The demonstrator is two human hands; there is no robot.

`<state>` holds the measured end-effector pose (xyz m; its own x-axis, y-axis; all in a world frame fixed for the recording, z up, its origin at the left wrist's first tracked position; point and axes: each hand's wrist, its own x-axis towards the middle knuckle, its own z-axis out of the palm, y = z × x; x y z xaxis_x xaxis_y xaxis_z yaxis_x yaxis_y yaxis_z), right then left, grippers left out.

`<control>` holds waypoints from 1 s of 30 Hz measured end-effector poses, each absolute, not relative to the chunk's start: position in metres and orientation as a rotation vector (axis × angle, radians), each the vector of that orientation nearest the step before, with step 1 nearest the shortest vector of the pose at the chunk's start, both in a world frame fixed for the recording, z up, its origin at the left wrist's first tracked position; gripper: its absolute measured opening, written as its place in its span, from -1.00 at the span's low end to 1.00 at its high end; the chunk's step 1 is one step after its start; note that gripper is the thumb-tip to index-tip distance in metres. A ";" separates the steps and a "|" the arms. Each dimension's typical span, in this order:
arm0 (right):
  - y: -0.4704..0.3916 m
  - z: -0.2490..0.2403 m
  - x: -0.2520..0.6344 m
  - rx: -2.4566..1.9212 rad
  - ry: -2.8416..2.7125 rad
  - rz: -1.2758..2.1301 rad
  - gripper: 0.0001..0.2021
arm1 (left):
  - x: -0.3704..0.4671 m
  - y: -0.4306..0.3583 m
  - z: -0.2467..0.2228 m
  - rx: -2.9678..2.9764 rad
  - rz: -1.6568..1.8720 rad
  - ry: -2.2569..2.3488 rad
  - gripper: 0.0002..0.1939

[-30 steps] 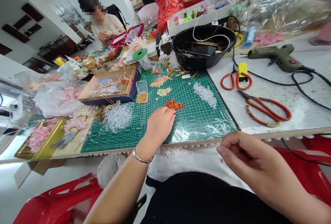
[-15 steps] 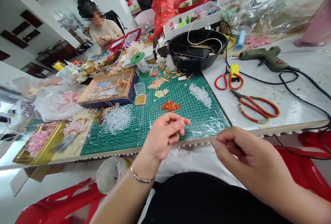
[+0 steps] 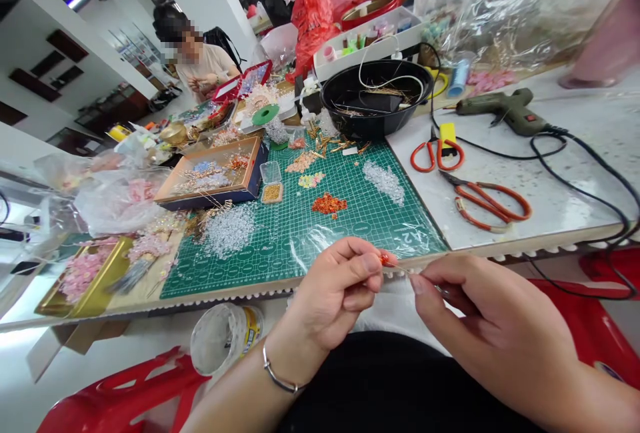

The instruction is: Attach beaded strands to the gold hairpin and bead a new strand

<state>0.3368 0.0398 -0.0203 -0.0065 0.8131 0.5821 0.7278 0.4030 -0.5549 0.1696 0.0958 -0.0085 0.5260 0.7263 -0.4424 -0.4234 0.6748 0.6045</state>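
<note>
My left hand pinches a small orange-red bead between thumb and fingertips, just past the mat's front edge. Close on its right, my right hand is closed in a pinch on a thin wire that points toward the bead. Whether the wire passes through the bead is too small to tell. Beyond my hands lies the green cutting mat, bearing a pile of orange-red beads, clear beads, pale bluish beads and a little open box of gold beads.
Red-handled pliers, red-handled snips and a glue gun lie at the right. A black bowl stands behind the mat. An open box holds wired pieces. Another person sits across at the left.
My left hand has moved right and toward me with the bead, closing the gap to my right hand. My right hand has stayed nearly in place.
</note>
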 end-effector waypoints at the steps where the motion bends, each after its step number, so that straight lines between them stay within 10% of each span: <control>1: 0.039 -0.021 0.337 -1.350 -1.758 0.119 -0.87 | 0.170 0.095 -0.009 0.459 0.717 0.733 -0.83; 10: 0.040 -0.026 0.337 -1.285 -1.790 0.232 -0.90 | 0.172 0.090 -0.013 0.624 0.753 0.714 -0.84; 22: 0.050 -0.044 0.333 -1.158 -1.328 1.383 -0.78 | 0.150 0.094 0.005 2.049 0.959 0.861 -0.94; 30: 0.061 -0.049 0.331 -1.225 -1.433 1.184 -0.86 | 0.140 0.123 0.000 2.106 0.832 0.696 -0.95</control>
